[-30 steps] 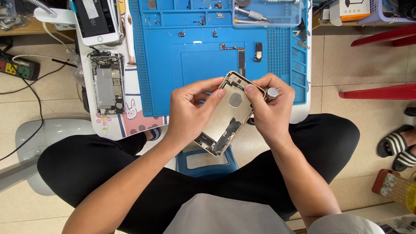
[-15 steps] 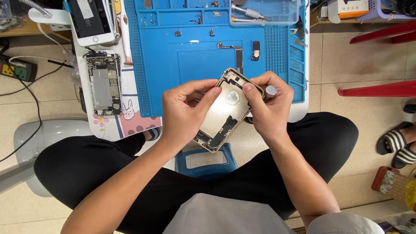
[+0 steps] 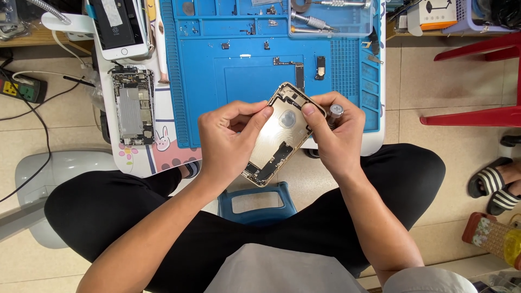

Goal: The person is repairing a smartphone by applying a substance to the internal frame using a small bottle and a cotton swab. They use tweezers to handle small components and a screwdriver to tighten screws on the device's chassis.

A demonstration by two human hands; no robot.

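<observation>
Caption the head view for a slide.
Both hands, left hand and right hand, hold an opened phone housing above a blue repair mat.

The left hand (image 3: 228, 142) covers the left edge of the gold phone housing (image 3: 279, 135), and the right hand (image 3: 337, 138) hides the housing's upper right edge and all but the silver tip of a screwdriver (image 3: 335, 112). The tiny parts inside the housing and the loose screws and small pieces on the blue repair mat (image 3: 255, 81) are too small to tell apart. The white phone (image 3: 120, 27) and the clear tool tray (image 3: 331, 16) are cut off by the top edge.
</observation>
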